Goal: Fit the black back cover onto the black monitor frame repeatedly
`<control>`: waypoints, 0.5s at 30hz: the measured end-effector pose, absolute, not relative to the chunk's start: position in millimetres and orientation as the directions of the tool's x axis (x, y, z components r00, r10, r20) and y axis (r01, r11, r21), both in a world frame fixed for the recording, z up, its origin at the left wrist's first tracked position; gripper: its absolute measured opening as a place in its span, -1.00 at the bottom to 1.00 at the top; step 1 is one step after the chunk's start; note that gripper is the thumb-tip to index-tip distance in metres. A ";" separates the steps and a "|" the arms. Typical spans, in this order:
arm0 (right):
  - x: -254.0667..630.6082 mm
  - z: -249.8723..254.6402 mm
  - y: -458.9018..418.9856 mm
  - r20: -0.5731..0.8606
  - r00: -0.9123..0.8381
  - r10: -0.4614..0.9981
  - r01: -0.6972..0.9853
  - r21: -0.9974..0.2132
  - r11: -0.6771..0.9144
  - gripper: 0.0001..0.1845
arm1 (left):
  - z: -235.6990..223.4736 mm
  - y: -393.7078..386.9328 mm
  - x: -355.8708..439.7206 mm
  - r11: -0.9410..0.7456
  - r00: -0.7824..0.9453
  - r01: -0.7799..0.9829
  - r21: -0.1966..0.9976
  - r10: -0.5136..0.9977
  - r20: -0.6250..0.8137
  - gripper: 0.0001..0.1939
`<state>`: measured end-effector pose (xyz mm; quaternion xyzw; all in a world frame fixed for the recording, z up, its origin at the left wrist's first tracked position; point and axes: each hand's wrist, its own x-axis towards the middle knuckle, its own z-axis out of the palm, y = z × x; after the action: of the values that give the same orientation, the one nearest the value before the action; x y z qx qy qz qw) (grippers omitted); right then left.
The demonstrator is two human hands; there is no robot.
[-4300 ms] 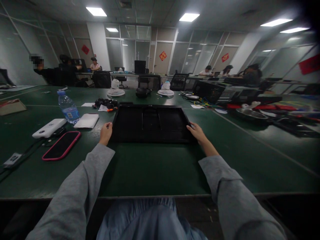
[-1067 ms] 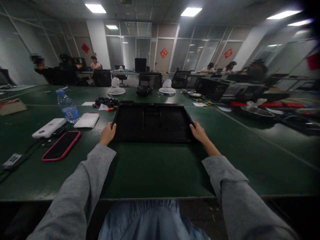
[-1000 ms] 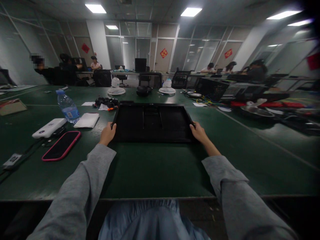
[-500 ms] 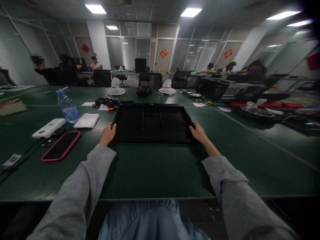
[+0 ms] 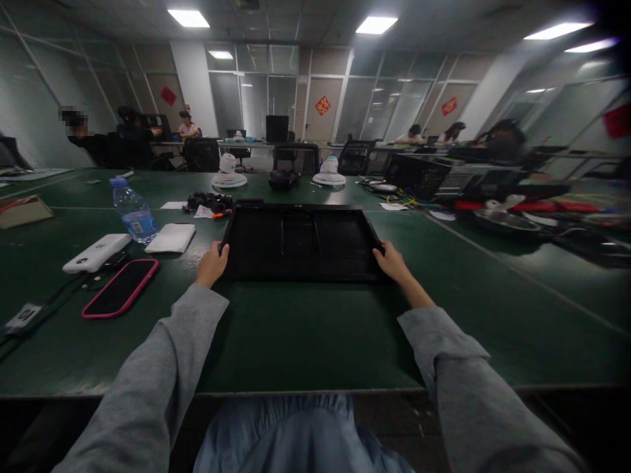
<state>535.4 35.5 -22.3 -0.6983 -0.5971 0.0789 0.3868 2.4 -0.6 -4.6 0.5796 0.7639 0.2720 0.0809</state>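
Contact is noted at both short sides of the black tray [image 5: 340, 246], which lies between our two hands on the green table [image 5: 305, 341]. Our left hand [image 5: 213, 264] pinches the left rim between thumb and fingers; our right hand [image 5: 392, 261] pinches the right rim in like fashion. Two thin upright-running bars [image 5: 318, 236] are visible on the inner face of the tray, roughly midway between the hands. Both forearms are covered by grey sleeves [image 5: 152, 355].

Near our left hand, on its outer side, we record a white pad [image 5: 170, 238] with a clear bottle [image 5: 135, 213] just beyond it. Farther out on that side are a white device [image 5: 97, 253] and, nearer to us, a phone [image 5: 121, 289] in a pink case.

Beyond the hands, past the tray's far rim, we find two white fans [image 5: 229, 179], with a dark pouch [image 5: 282, 179] between them. Well apart from our right hand, on its outer side, sits a shallow pan [image 5: 507, 225]; behind it, several items blur together. Other people [image 5: 186, 125] sit at desks in the background.
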 end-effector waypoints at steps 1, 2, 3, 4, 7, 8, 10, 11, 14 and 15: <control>535.9 -22.6 36.0 0.349 0.277 0.895 0.773 -0.634 0.008 -0.46 | -4.8 -0.6 2.4 0.178 -0.314 0.842 0.509 0.929 0.194 -0.50; 536.2 -22.8 36.4 0.349 0.278 0.895 0.774 -0.633 0.006 -0.46 | -4.9 -0.6 2.3 0.176 -0.313 0.843 0.509 0.929 0.197 -0.50; 536.5 -23.0 36.6 0.350 0.278 0.894 0.774 -0.633 0.007 -0.46 | -5.0 -0.7 2.1 0.176 -0.313 0.843 0.508 0.929 0.198 -0.50; 536.7 -23.0 36.6 0.350 0.277 0.895 0.775 -0.631 0.007 -0.46 | -5.1 -0.7 2.0 0.176 -0.314 0.844 0.507 0.928 0.199 -0.50; 536.4 -22.7 36.2 0.339 0.271 0.901 0.781 -0.624 0.000 -0.45 | -5.2 -0.5 1.8 0.176 -0.313 0.845 0.505 0.928 0.201 -0.50; 536.1 -22.4 35.9 0.332 0.271 0.904 0.784 -0.621 -0.007 -0.44 | -5.1 -0.4 1.8 0.175 -0.312 0.846 0.504 0.929 0.200 -0.50; 535.4 -21.6 35.2 0.316 0.273 0.909 0.788 -0.615 -0.023 -0.43 | -4.9 -0.2 1.8 0.177 -0.311 0.846 0.503 0.930 0.196 -0.49; 535.0 -21.1 34.9 0.309 0.275 0.910 0.788 -0.615 -0.029 -0.43 | -4.7 -0.2 1.9 0.179 -0.312 0.845 0.503 0.930 0.193 -0.49; 534.2 -19.7 33.9 0.309 0.280 0.909 0.780 -0.625 -0.028 -0.44 | -4.0 -0.6 2.3 0.179 -0.311 0.842 0.509 0.932 0.187 -0.49; 533.9 -19.4 33.5 0.316 0.279 0.907 0.777 -0.629 -0.020 -0.45 | -3.7 -0.9 2.5 0.176 -0.310 0.841 0.512 0.932 0.188 -0.49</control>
<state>533.9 33.5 -19.4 -0.7087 -0.5939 0.0877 0.3706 2.5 -0.9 -3.7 0.5815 0.7623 0.2715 0.0841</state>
